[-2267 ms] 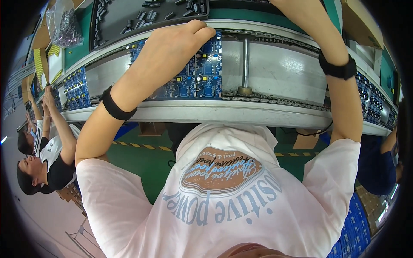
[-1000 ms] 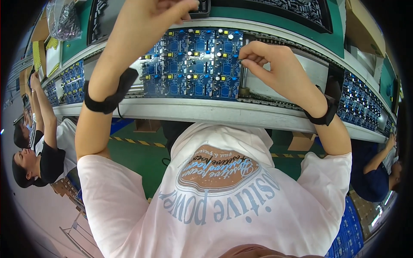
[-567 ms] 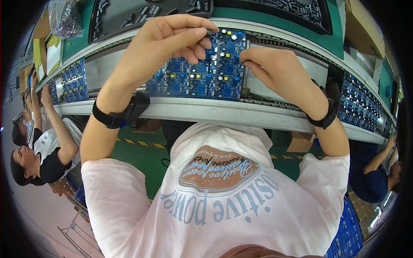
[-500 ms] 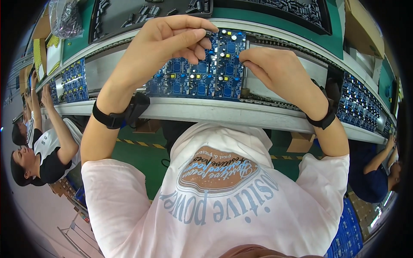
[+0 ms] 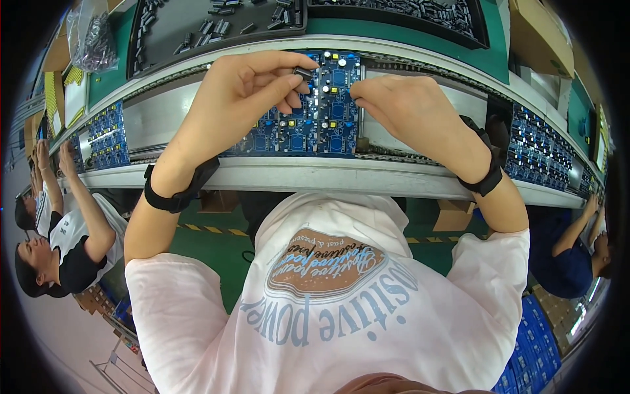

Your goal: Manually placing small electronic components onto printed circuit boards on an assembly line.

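Note:
My left hand (image 5: 239,98) is over the left part of a blue circuit board panel (image 5: 338,143), covering some of it. Between its thumb and index finger sits a black cylindrical capacitor (image 5: 303,73). At the panel's right edge, my right hand (image 5: 410,105) is closed in a pinch. Its fingertips hide whatever they may hold. The panel carries small yellow, white and blue parts and lies flat on the conveyor rails.
Beyond the conveyor stand a dark tray (image 5: 177,21) of loose capacitors and a fuller black tray (image 5: 482,29). More populated boards (image 5: 541,148) lie to the right. A metal rail (image 5: 315,175) runs along my side. Other people work at both ends.
The view has shifted slightly. My left hand has come a little nearer over the panel, and the capacitor in its fingers now shows plainly. My right hand stays pinched at the panel's right edge.

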`<action>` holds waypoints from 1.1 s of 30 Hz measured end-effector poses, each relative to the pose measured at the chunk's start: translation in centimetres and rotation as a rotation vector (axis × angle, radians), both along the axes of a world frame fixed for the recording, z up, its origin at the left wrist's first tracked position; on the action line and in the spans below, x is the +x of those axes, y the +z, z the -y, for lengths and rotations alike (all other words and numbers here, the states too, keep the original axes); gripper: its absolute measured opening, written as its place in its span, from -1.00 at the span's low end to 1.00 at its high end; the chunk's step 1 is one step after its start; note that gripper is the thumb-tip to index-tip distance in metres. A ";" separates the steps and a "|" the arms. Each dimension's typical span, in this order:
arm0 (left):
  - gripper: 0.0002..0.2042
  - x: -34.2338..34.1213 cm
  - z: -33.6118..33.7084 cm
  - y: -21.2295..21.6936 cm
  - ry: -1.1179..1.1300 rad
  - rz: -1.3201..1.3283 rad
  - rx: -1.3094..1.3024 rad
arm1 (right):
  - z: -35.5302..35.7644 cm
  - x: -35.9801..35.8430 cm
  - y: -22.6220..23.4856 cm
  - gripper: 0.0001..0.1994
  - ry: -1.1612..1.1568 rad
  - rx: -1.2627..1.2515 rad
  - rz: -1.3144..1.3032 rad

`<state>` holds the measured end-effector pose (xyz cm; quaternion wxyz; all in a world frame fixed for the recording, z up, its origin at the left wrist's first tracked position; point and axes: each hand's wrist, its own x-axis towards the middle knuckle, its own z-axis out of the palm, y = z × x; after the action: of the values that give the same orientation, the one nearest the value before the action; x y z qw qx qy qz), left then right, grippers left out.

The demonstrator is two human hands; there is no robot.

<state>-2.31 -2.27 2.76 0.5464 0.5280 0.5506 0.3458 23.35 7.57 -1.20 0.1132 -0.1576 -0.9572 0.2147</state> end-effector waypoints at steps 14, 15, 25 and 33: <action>-0.80 1.6 -0.6 -0.3 -0.088 -0.508 0.346 | -14.4 -1.5 3.0 -0.86 -0.406 0.154 -0.052; -0.80 1.8 -0.6 -0.3 -0.088 -0.510 0.342 | -14.9 -1.8 2.4 -0.86 -0.405 0.150 -0.054; -0.83 2.4 -0.5 -1.8 -0.328 -0.766 0.585 | -10.1 -1.5 4.0 -0.84 -0.249 0.215 -0.241; -0.79 2.3 -1.1 -2.3 -0.373 -0.829 0.622 | -4.2 1.4 4.8 -0.93 -0.397 -0.929 -0.383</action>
<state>-0.04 -1.14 0.42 0.1540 0.8452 0.4886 0.1526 24.76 11.73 3.61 0.2424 -0.3268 -0.6757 0.6147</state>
